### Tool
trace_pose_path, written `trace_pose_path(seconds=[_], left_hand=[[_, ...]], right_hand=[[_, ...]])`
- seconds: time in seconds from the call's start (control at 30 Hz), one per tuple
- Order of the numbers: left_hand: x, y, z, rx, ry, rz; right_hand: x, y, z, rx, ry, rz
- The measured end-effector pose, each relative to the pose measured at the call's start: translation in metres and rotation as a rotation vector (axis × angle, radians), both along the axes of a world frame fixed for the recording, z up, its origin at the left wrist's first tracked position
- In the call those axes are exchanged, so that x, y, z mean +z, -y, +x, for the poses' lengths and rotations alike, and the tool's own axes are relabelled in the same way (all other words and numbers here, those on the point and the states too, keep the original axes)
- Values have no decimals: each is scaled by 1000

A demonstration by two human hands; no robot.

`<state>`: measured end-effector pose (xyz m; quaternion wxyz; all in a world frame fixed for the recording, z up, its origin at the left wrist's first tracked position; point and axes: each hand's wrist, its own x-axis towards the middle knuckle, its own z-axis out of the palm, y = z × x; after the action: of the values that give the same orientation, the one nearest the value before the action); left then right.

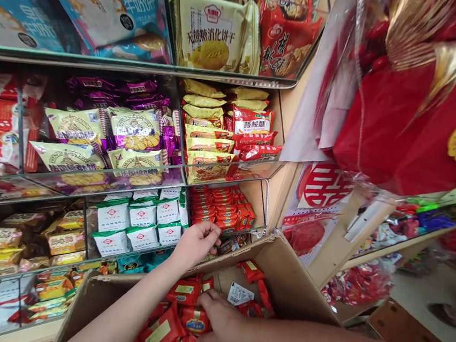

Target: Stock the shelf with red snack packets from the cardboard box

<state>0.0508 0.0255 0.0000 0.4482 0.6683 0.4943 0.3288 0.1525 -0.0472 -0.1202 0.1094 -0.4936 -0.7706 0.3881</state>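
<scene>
My left hand (201, 241) hangs over the far rim of an open cardboard box (294, 274), just below a shelf compartment of small red snack packets (224, 205). Its fingers are curled in, and no packet shows in them. Inside the box, my right hand (223, 321) closes its fingers around a red snack packet (193, 319) with a gold-and-blue label. More red packets (162, 334) lie loose around it. A white printed slip (239, 294) rests in the box beyond the right hand.
Glass-fronted shelves hold white-and-green packets (143, 216), cream-and-purple biscuit packs (134, 135) and walnut cookie packs (210, 148). Large red decorations in clear plastic (414, 113) hang at the upper right. A piece of cardboard (404, 330) lies on the floor at right.
</scene>
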Motion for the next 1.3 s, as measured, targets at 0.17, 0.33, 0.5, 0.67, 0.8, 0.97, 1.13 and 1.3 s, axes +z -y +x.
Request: trace_pose_path(seconds=[0.17, 0.33, 0.5, 0.67, 0.8, 0.97, 1.13, 1.3], left_hand=[[1, 2, 4, -25, 33, -78], [11, 1, 1, -57, 154, -168], [21, 7, -5, -113, 452, -208], [19, 14, 1, -4, 182, -6], [16, 14, 4, 126, 63, 130], [16, 13, 4, 187, 16, 142], [16, 10, 3, 276, -51, 219], [17, 10, 3, 292, -94, 241]], right_hand=[[6, 3, -6, -94, 70, 73], [82, -1, 21, 222, 59, 330], [138, -23, 59, -108, -426, 333], [127, -44, 54, -365, -536, 394], [119, -48, 41, -496, -530, 511], [116, -48, 40, -578, -589, 519], [115, -51, 47, -421, -712, 357], [123, -51, 51, -307, -818, -4]])
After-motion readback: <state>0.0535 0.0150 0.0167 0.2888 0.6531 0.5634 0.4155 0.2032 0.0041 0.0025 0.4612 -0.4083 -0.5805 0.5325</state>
